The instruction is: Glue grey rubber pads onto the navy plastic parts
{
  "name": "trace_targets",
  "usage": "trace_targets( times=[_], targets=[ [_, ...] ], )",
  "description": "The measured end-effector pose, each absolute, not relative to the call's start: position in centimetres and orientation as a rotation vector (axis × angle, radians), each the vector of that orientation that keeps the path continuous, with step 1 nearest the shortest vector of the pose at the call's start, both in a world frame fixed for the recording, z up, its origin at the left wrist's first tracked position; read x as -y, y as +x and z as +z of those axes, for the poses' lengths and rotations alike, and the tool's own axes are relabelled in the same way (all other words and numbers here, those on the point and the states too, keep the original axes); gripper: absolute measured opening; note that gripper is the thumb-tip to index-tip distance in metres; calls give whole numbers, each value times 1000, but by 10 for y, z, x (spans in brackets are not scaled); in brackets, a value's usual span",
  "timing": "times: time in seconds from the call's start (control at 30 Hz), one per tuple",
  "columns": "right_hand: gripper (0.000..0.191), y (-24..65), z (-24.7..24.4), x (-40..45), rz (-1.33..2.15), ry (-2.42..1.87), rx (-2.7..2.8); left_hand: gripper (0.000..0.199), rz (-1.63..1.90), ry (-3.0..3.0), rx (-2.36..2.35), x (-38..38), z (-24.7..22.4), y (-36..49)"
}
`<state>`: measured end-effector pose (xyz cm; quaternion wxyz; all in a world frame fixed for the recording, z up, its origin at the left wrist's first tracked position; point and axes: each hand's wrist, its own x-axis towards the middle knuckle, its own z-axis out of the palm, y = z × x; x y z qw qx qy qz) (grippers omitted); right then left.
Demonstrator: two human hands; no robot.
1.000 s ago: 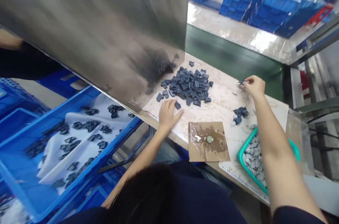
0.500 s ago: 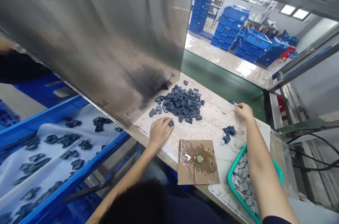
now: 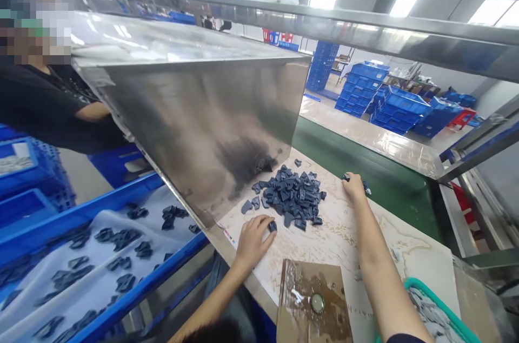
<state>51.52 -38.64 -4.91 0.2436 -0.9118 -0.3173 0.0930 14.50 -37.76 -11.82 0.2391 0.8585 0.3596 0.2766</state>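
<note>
My left hand rests on the paper-covered table, its fingers closed on a small dark grey plastic piece. Just beyond it lies a heap of similar dark plastic pieces. At the far edge of the table, beside the green belt, my right hand pinches another dark plastic piece. A further dark piece with a pale bit sits right of that hand, at the belt's edge. Nearer me is a wet cardboard square bearing a round, metal-rimmed disc.
A green basket of grey pieces stands at lower right, partly behind my right forearm. A metal panel rises on the left. Beyond the table runs a green belt. A blue tray holds dark pieces on white cloth. Another person's arm shows at left.
The view has tilted upward. My right hand has moved left along the belt edge, away from the piece there, and now has a dark piece in its fingers. My left hand keeps its piece.
</note>
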Motion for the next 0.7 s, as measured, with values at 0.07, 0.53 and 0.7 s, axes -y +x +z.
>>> trace_targets(
  times=[0.07,0.53,0.7],
  targets=[
    [31,512,-49,373,232,-2462,818,30,761,2337,-969,378,-120,146],
    [31,516,-39,305,212,-2262,749,30,743,2231,-967,378,-117,148],
    [31,513,-44,252,253,-2216,822,30,803,2191,-940,376,-130,150]
  ],
)
